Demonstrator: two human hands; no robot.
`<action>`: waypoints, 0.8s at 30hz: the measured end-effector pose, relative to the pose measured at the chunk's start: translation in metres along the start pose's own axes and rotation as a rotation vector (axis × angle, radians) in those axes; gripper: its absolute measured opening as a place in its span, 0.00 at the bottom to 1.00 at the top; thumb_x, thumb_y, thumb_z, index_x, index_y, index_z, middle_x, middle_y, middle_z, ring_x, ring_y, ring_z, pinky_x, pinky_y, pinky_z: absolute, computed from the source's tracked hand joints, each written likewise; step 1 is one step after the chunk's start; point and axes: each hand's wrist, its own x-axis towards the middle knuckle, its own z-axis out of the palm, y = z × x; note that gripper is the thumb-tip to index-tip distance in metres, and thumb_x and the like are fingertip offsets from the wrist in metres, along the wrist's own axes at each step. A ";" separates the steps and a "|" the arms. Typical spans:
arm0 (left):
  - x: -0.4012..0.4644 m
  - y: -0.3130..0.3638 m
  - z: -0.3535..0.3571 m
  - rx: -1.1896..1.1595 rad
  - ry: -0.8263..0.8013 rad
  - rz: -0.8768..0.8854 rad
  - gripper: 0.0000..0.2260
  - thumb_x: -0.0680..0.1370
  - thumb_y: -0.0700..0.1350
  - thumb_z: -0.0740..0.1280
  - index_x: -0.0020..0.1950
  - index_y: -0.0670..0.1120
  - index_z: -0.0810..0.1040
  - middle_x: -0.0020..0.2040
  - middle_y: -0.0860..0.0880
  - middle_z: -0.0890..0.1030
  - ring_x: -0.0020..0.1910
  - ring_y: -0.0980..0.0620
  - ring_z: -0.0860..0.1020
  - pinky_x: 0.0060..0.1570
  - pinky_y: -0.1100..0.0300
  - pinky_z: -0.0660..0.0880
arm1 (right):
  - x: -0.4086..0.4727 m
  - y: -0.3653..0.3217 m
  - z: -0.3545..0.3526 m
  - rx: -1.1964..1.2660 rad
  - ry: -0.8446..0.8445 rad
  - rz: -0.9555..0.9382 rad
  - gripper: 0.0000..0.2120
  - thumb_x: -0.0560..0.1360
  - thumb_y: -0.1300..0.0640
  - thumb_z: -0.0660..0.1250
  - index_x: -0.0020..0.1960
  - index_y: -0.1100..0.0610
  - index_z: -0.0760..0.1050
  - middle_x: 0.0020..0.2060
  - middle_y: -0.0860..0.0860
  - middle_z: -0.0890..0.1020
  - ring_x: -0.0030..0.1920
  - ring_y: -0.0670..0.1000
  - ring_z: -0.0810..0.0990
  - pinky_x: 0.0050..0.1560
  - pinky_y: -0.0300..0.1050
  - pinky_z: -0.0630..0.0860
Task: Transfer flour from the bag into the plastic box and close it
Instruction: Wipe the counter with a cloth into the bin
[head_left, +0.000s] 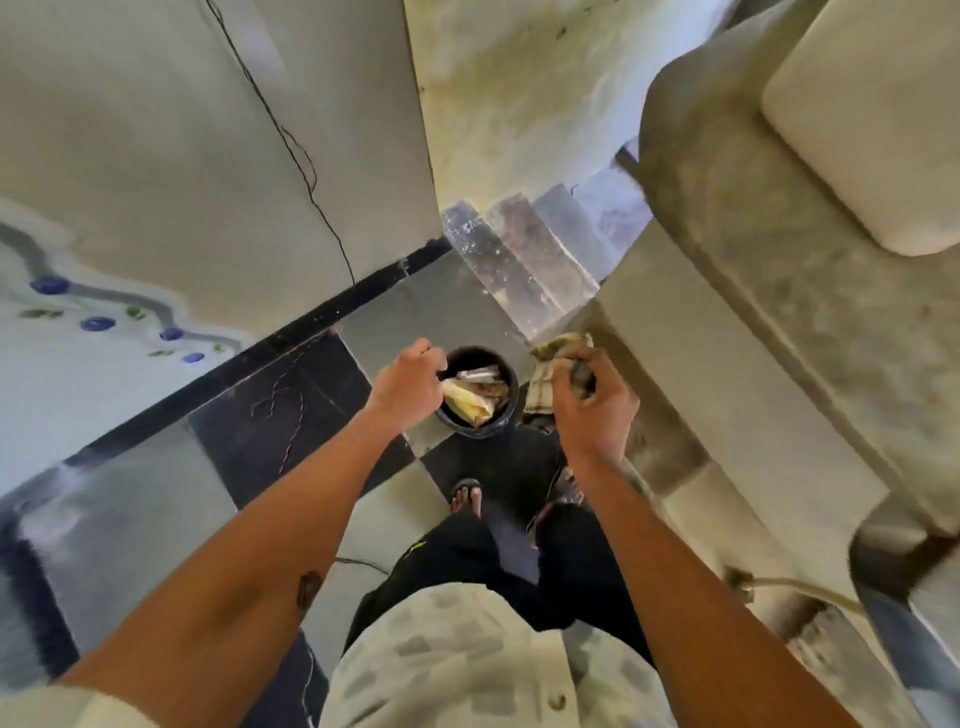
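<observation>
dropping the rubbish cleanly into the bin

near the bottom of the frame the person stands on the tiled floor (156, 519), both arms reaching forward and down. the left hand (410, 382), at centre frame, is closed over the near end of a crumpled yellowish wrapper (467, 408) that hangs just inside the rim of the small dark bin (511, 382). it may be the emptied flour bag, but that cannot be told. judged from this, the step in hand is throwing it away: bring the hand squarely over the opening, let go low so nothing spills on the floor, and keep the wrist clear of the rim.

the right hand (592, 400), just right of the bin, is closed around a checked cloth (545, 384), bunched and dangling; holding it back from the opening would keep it clean.

further off, the bin holds other scraps. the grey bench (779, 415) runs up the right side. no plastic box is in view, nor any flour.
</observation>
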 end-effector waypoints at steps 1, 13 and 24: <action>0.002 -0.009 0.010 -0.029 -0.029 -0.066 0.11 0.78 0.35 0.65 0.57 0.42 0.82 0.55 0.43 0.79 0.52 0.41 0.81 0.52 0.47 0.79 | 0.002 0.004 0.006 -0.008 -0.017 0.007 0.03 0.76 0.59 0.70 0.46 0.51 0.81 0.31 0.48 0.78 0.33 0.49 0.76 0.37 0.33 0.71; 0.083 -0.119 0.215 -0.380 -0.297 -0.641 0.08 0.77 0.42 0.65 0.55 0.44 0.78 0.52 0.46 0.80 0.53 0.44 0.78 0.57 0.47 0.78 | 0.074 0.145 0.138 -0.080 -0.318 0.019 0.04 0.76 0.58 0.70 0.49 0.51 0.81 0.39 0.44 0.83 0.39 0.41 0.80 0.42 0.27 0.70; 0.141 -0.209 0.386 -0.449 -0.294 -0.852 0.05 0.75 0.41 0.66 0.46 0.41 0.73 0.38 0.45 0.75 0.38 0.44 0.74 0.39 0.50 0.73 | 0.079 0.268 0.244 -0.039 -0.515 -0.104 0.04 0.79 0.59 0.71 0.53 0.56 0.81 0.41 0.45 0.83 0.41 0.44 0.82 0.42 0.45 0.80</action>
